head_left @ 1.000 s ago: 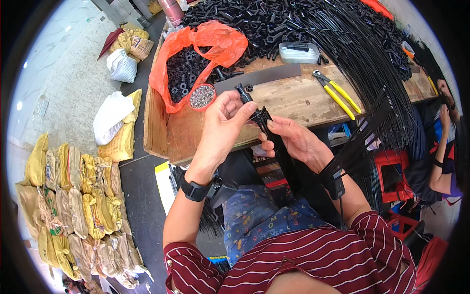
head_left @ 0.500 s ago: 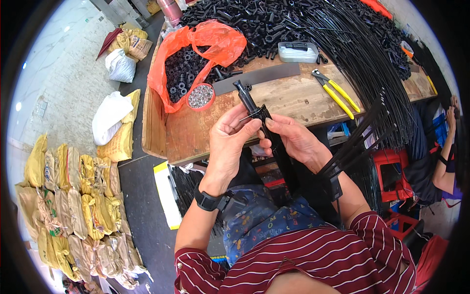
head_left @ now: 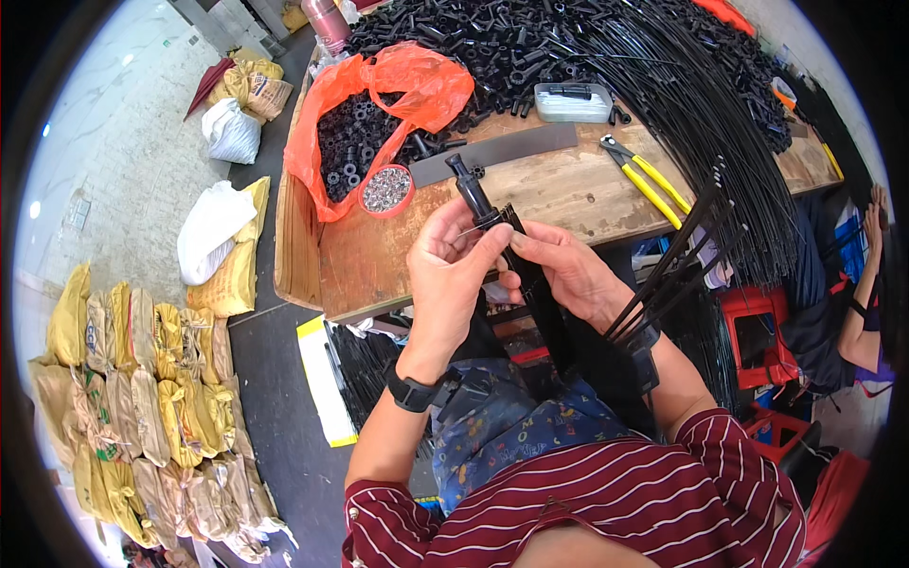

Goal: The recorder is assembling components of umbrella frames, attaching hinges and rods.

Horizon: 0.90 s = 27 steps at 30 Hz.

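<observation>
A black plastic umbrella runner point(head_left: 473, 192), tube-shaped with a flange, tilts up and left between my hands above the front table edge. My left hand point(head_left: 441, 270) is closed on it, thumb and fingers pinching near the flange. A thin wire point(head_left: 468, 231) shows by that thumb. My right hand point(head_left: 568, 272) is closed around slim black umbrella ribs point(head_left: 540, 305) just below the runner, its thumb pressing near the join. More thin rods point(head_left: 684, 248) fan out above my right wrist, pale at their tips. My fingers hide how the ribs meet the runner.
On the wooden table point(head_left: 379, 270) lie yellow-handled pincers point(head_left: 651, 189), a grey metal strip point(head_left: 502, 155), a red tub of small metal pieces point(head_left: 387, 192), an orange bag point(head_left: 417, 90) of black rings and a clear box point(head_left: 574, 103). Black parts and long rods pile behind. Someone's arm point(head_left: 864, 303) shows far right.
The fanned rods over my right wrist have swung up and a little to the left. My hands keep their grip; the runner's end has shifted slightly left.
</observation>
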Motion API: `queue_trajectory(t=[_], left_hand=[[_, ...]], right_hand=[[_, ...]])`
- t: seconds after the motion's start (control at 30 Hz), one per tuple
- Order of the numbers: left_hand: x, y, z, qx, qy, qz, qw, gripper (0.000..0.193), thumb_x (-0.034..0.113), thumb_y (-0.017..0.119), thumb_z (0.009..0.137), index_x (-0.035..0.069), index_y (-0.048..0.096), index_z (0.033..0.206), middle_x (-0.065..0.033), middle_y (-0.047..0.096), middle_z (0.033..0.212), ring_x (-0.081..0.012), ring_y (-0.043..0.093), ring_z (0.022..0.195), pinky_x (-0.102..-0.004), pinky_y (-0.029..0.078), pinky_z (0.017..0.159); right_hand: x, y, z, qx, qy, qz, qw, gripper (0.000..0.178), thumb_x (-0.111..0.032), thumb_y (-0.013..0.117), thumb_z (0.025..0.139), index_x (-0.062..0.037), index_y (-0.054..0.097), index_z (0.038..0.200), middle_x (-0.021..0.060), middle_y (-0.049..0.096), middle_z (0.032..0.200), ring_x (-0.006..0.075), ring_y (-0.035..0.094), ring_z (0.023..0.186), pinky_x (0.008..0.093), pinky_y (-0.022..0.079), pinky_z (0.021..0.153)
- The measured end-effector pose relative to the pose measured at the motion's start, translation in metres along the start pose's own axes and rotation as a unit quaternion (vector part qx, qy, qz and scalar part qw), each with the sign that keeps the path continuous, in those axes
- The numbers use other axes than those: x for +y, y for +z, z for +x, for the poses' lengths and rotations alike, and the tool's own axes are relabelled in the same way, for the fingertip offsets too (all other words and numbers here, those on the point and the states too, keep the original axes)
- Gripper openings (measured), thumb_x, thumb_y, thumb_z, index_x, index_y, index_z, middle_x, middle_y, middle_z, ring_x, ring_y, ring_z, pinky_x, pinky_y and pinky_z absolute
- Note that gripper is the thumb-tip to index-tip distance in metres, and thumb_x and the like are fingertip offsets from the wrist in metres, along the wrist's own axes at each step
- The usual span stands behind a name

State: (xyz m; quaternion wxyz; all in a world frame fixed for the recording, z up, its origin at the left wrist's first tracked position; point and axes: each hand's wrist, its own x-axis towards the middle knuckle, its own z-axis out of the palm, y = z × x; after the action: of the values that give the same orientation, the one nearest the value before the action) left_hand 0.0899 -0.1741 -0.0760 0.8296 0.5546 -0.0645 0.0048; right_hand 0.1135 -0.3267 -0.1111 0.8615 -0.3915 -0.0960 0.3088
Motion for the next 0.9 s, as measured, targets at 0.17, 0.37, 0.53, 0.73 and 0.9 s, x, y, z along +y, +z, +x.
queue_trajectory(t=[0.17,0.37,0.53,0.73,0.9], left_hand=[[-0.003,0.007,0.003,0.066,0.027,0.028,0.997,0.038,0.001,0.066,0.084,-0.006,0.05,0.118,-0.0117,0.064,0.098,-0.0094,0.058,0.053,-0.0224,0.048,0.039],[-0.006,0.015,0.004,0.109,0.051,0.071,0.99,0.038,0.002,0.067,0.083,-0.006,0.05,0.116,-0.0116,0.064,0.098,-0.0075,0.055,0.046,-0.0206,0.044,0.035],[-0.005,0.017,0.005,0.109,0.052,0.06,0.991,0.039,0.003,0.067,0.083,-0.005,0.05,0.116,-0.0113,0.064,0.098,-0.0076,0.055,0.047,-0.0208,0.043,0.035],[-0.006,0.012,0.003,0.072,0.023,-0.007,0.997,0.042,0.001,0.067,0.083,-0.004,0.047,0.119,-0.0111,0.063,0.101,-0.0083,0.056,0.051,-0.0212,0.045,0.037],[-0.006,0.021,0.0,0.097,0.055,0.052,0.992,0.042,0.001,0.067,0.083,-0.005,0.048,0.119,-0.0121,0.062,0.104,-0.0078,0.056,0.051,-0.0208,0.045,0.037]], right_hand=[[0.002,0.0,0.001,-0.005,0.007,-0.001,1.0,0.023,-0.024,0.056,0.095,-0.0075,0.06,0.111,0.0006,0.059,0.079,0.0088,0.06,0.07,0.0252,0.054,0.064],[-0.001,0.006,0.002,0.002,-0.002,-0.028,1.0,0.023,-0.025,0.056,0.096,-0.0072,0.06,0.11,-0.0002,0.059,0.078,0.008,0.059,0.07,0.0247,0.054,0.064],[-0.007,0.009,0.0,0.003,-0.013,-0.028,1.0,0.023,-0.025,0.054,0.096,-0.004,0.058,0.105,0.0008,0.057,0.082,0.01,0.056,0.07,0.0264,0.049,0.063],[-0.006,0.004,-0.004,-0.005,-0.01,-0.054,0.998,0.026,-0.028,0.055,0.096,-0.0038,0.057,0.105,0.0015,0.057,0.084,0.0108,0.056,0.072,0.0271,0.05,0.064],[-0.002,-0.002,-0.002,-0.025,0.004,-0.053,0.998,0.029,-0.03,0.056,0.095,-0.0033,0.059,0.106,0.0012,0.058,0.087,0.0103,0.057,0.073,0.0272,0.051,0.065]])
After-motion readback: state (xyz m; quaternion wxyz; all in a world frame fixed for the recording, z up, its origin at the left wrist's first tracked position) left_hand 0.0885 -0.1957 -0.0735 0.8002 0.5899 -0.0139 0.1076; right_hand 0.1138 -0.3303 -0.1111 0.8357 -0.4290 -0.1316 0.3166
